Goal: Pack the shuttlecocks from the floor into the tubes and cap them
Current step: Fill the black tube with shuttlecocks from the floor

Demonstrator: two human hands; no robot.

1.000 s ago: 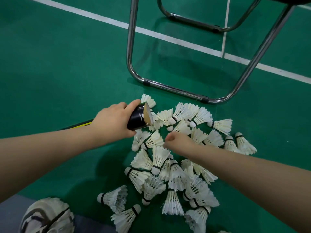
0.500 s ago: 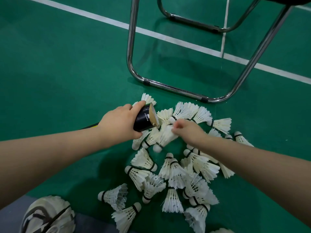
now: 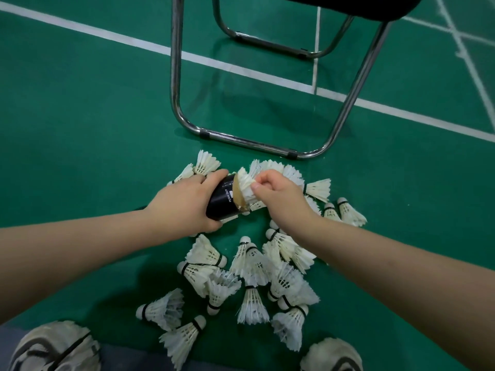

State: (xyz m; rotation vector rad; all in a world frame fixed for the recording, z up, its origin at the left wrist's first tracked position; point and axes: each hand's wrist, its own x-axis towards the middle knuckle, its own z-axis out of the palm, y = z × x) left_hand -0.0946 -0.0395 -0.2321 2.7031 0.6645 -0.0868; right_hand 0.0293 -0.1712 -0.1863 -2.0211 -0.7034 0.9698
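Though outside earlier, shuttlecock now in tube mouth

The floor was a green synthetic mat, smooth with a soft sheen, and its lines were matt white. The chair frame was bright polished metal tube with black clips. The seat looked dark and matt. The tube had a glossy black skin and a raw brown cardboard rim. The shuttlecock at that rim was frayed white feather. The shuttlecocks on the floor were matt feather with smooth white heads. The shoes looked like pale cloth.
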